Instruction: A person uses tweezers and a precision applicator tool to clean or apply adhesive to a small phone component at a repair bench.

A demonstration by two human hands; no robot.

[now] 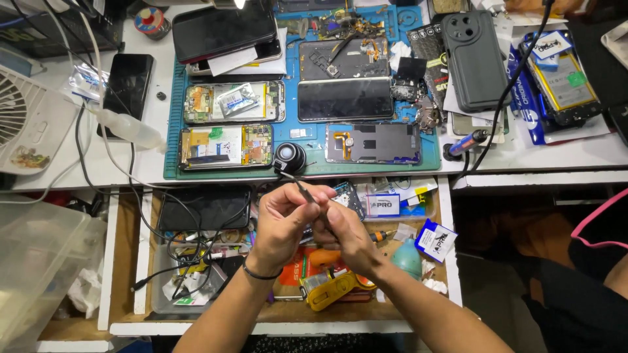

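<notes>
Both my hands meet over an open drawer below the white bench. My left hand pinches a thin metal tool, apparently tweezers, whose tip points up toward the bench edge. My right hand is closed around the lower end of the same tool or a small part; which one is hidden by the fingers. A black wristband sits on my left wrist. Just above the hands, a blue work mat carries several opened phones and a round black loupe.
The mat holds a bare phone frame, a dark screen and circuit-exposed phones. A white fan and squeeze bottle lie left; a black phone case, cables and a battery right. The drawer is cluttered with tools and packets.
</notes>
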